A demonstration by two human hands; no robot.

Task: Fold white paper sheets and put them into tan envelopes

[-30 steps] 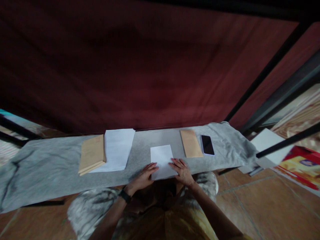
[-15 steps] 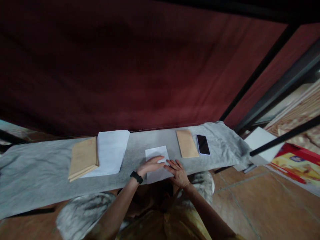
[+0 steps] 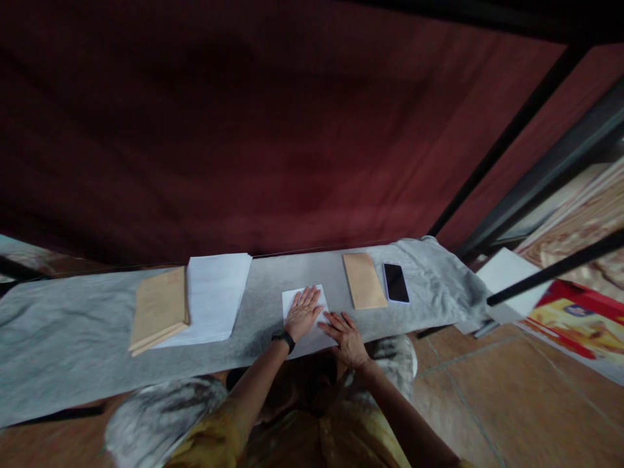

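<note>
A sheet of white paper (image 3: 308, 344), seemingly folded, lies in front of me on the grey cloth. Flat on its upper middle rests my left hand (image 3: 303, 313), fingers spread, a dark watch on the wrist. My right hand (image 3: 347, 339) lies along the paper's right edge, its fingers stretched out and touching it. Neither hand grips anything. To the right of the paper is a single brown envelope (image 3: 364, 281). Left of it sits a stack of white paper (image 3: 217, 296), partly covered by a small pile of brown envelopes (image 3: 160, 305).
The long narrow surface is draped in grey cloth (image 3: 78, 325). A phone (image 3: 396, 283) lies beyond the single envelope. A dark red curtain (image 3: 292, 143) hangs behind. Black metal bars (image 3: 507, 143), a white box (image 3: 514, 283) and a red-yellow box (image 3: 580, 318) are at the right.
My left hand has moved up and slightly right, turning from its side to lie palm down on the paper with fingers spread. My right hand has stayed nearly still.
</note>
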